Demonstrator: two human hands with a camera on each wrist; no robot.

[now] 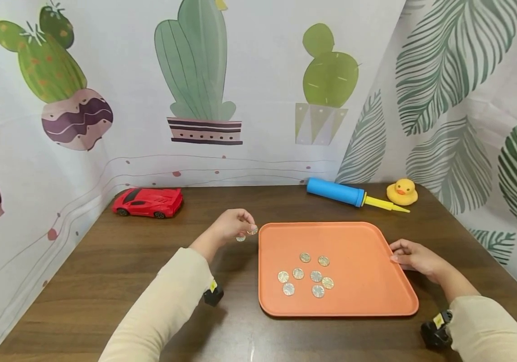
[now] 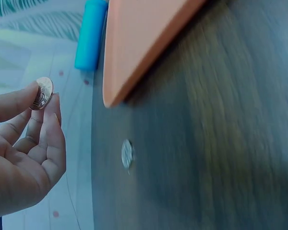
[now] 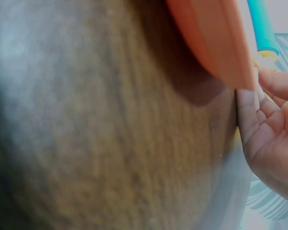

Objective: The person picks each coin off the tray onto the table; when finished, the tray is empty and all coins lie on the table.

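My left hand [image 1: 230,224] pinches a coin [image 1: 252,230] between thumb and fingers, just off the left edge of the orange tray [image 1: 349,246]. The left wrist view shows that coin [image 2: 44,93] tilted at the fingertips. Below the hand another coin [image 2: 127,154] lies on the wooden table, left of the tray. Several gold and silver coins [image 1: 316,276] are scattered over the tray's left and middle part. At the tray's right rim my right hand [image 1: 416,257] grips the edge, thumb on one side and fingers on the other, as the right wrist view [image 3: 273,115] shows.
A red toy car [image 1: 149,202] stands at the table's back left. Behind the tray lies a blue pump [image 1: 335,191] with a yellow nozzle, beside a yellow rubber duck [image 1: 402,192]. A printed cloth [image 1: 258,90] hangs behind the table.
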